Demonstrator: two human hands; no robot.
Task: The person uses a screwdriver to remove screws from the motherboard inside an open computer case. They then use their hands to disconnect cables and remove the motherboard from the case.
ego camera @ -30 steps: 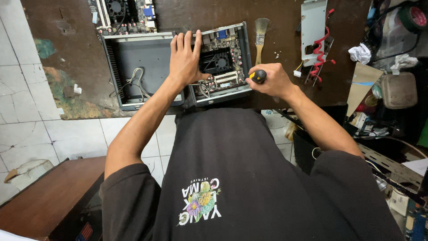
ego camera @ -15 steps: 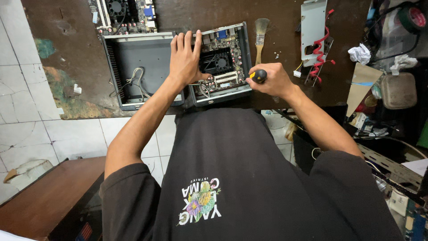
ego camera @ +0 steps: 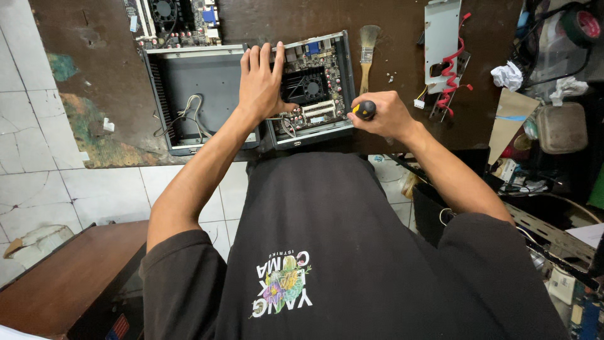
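Note:
A small grey computer case (ego camera: 314,129) with a green circuit board and black fan inside lies on the dark worn bench (ego camera: 402,135). My left hand (ego camera: 261,85) rests flat on it, fingers spread over the left part of the board. My right hand (ego camera: 380,116) is closed around a screwdriver with a black and yellow handle (ego camera: 365,110) at the case's near right corner; the tip is hidden. An empty open case (ego camera: 201,94) with loose white wires sits directly left of it.
A second circuit board (ego camera: 173,19) lies at the bench's far edge. A paintbrush (ego camera: 366,50) lies right of the case, then a metal bracket with red cable (ego camera: 443,50). Clutter, crumpled paper and boxes fill the right side. A brown wooden surface (ego camera: 56,283) is low left.

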